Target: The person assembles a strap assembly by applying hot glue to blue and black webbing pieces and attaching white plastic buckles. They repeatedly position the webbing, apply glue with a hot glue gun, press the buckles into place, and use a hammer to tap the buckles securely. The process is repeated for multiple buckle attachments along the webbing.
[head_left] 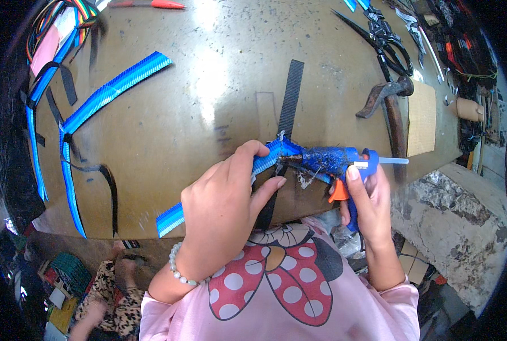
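Fingers of left hand (222, 207) pinch blue strap (267, 159) flat on table (208, 85); right hand (367, 199) wraps glue gun (336, 162), nozzle at strap's 3 o'clock over black strap (287, 108). Keep fingertips off the glue line, squeeze gently.

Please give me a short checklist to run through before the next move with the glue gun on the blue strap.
1. Left hand pins the blue strap to the table: ok.
2. Right hand grips the glue gun, finger by the orange trigger: ok.
3. Nozzle at the strap end, where the black strap crosses: ok.
4. Left fingertips clear of the nozzle: not ok, they sit very close.
5. Glue stick loaded at the back: ok.
6. Glue hot and flowing: cannot tell.
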Available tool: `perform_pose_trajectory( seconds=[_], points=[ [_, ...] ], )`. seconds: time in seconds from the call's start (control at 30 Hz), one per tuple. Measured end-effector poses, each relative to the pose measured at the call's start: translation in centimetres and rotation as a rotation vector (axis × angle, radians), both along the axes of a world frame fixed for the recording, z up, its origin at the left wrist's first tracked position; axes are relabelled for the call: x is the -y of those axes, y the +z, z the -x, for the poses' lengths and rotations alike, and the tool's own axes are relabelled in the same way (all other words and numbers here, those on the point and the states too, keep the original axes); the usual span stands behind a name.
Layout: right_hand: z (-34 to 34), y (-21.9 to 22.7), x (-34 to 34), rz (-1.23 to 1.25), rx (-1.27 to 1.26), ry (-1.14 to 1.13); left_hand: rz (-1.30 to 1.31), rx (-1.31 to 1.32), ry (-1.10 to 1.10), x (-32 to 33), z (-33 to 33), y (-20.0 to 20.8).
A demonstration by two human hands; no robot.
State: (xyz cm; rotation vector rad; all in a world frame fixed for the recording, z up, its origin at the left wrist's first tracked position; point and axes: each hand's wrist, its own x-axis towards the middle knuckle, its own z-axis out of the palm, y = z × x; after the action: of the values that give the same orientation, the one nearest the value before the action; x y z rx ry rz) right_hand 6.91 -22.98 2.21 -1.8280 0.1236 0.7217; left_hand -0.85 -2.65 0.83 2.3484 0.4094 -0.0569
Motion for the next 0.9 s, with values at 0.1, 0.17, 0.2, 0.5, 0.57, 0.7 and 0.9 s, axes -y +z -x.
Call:
perform_pose_trajectory(
  seconds=[0.1,0.17,0.2,0.5,0.57,0.7,0.9],
  points=[
    [-0.1,0.0,0.0,0.001,0.005,0.004,-0.003,0.006,-0.002,0.0,0.0,0.0],
    [-0.1,0.1,0.0,-0.012,-0.014,-0.008,-0.034,0.003,-0.006,0.0,0.0,0.0],
    [-0.1,0.1,-0.1,-0.027,-0.036,-0.019,-0.037,-0.005,-0.005,0.0,-0.1,0.0],
    [-0.1,-0.1,-0.3,-0.005,0.011,-0.029,-0.037,-0.018,0.002,0.1,0.0,0.0],
    [-0.5,0.0,0.0,-0.045,-0.044,-0.030,-0.048,0.009,0.000,0.1,0.0,0.0],
    [-1.2,0.3,0.7,-0.106,-0.097,0.014,-0.007,0.056,0.022,0.0,0.0,-0.3],
    [-1.1,0.4,0.2,-0.079,-0.065,0.016,-0.028,0.042,0.015,0.1,0.1,-0.4]
  ],
)
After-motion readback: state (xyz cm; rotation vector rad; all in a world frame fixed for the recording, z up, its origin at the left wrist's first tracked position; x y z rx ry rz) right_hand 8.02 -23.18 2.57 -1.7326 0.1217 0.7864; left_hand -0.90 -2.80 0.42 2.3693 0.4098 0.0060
